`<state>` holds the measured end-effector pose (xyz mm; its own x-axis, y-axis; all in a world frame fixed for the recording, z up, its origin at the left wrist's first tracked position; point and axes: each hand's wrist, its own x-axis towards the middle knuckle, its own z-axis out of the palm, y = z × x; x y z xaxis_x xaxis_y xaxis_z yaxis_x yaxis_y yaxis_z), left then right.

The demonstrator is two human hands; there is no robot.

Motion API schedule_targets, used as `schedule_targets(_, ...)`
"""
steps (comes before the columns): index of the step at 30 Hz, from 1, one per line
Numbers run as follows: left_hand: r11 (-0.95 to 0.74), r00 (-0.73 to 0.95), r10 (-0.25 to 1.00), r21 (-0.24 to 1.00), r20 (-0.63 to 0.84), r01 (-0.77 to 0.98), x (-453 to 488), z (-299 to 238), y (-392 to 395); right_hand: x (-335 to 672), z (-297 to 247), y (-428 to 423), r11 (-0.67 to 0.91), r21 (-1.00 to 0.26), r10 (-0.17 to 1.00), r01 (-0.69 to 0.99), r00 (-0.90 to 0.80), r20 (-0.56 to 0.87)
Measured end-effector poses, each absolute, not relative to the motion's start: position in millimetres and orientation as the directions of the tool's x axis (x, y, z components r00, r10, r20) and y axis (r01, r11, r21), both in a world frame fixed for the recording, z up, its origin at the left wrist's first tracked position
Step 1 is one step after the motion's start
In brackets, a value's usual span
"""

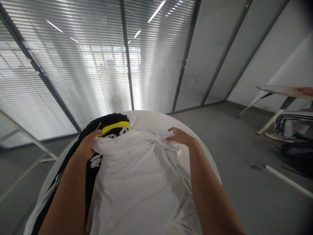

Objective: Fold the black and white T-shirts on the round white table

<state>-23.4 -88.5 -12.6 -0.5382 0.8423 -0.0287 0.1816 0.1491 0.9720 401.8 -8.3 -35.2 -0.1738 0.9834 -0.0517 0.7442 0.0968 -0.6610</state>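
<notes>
Desk: one, round, smooth white.
White shirt: one, creased cloth, spread mid-desk.
Black shirt: one, yellow-banded, beneath it at left edge.
Left hand: grip closed on white shirt's far hem.
Right hand: grip closed on same bunched hem.

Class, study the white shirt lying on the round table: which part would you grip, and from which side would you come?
Probably its far edge, at both corners, reaching over from the near side. The white shirt lies flat, running away from the person, and that edge is bunched into folds easy to pinch, beside the left hand and right hand.
</notes>
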Motion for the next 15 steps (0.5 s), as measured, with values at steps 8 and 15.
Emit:
schedule_targets(8, 0.263, -0.170, 0.958, 0.471, -0.230, 0.842, -20.6, -12.4, -89.7, 396.7, -35.0, -3.1, 0.077, -0.507, 0.964, 0.859, -0.193, -0.181)
schedule_targets(15, 0.108, 0.007, 0.968, 0.443, -0.251, 0.890, -20.7, 2.6, -100.1, 400.8, -21.6, -13.9, 0.060, -0.910, 0.968, 0.411, -0.246, -0.048)
